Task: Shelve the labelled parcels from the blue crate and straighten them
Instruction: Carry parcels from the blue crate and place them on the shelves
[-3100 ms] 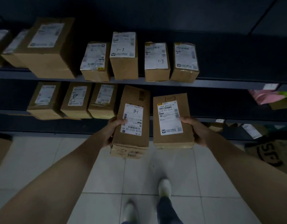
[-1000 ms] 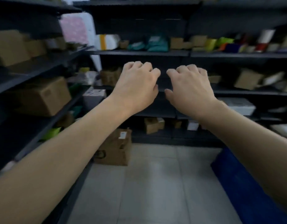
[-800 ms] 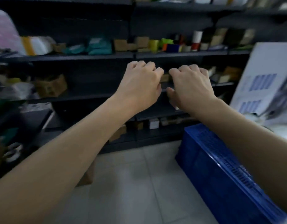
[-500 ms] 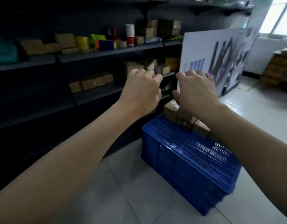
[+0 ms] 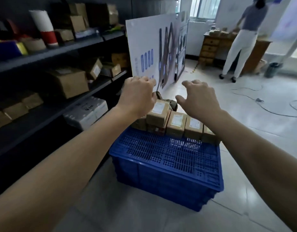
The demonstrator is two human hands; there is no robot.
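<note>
**A:** Hands, quick?

**B:** Left hand (image 5: 137,96) is above the blue crate's (image 5: 166,158) far-left corner. Its fingers are loosely curled down with nothing visible in them. Right hand (image 5: 199,97) is above the crate's far edge, fingers spread and bent, thumb out, empty.

**A:** Parcels?

**B:** A row of labelled parcels (image 5: 177,123) stands side by side on the crate's slatted top, along its far edge, labels facing up. One tilted parcel (image 5: 158,111) sits on the row's left end. There are more at the crate's far side, too dim to count.

**A:** Why the pose?

**B:** It reads as a reach for the next pick. The right hand's spread suits clamping a box top, and it's likely one parcel per hand. The labels are probably kept up so they can be read before shelving.

**A:** Destination?

**B:** Dark shelving (image 5: 60,51) left of the crate, with cartons on it. Shelving isn't finished, since parcels remain on the crate.
</note>
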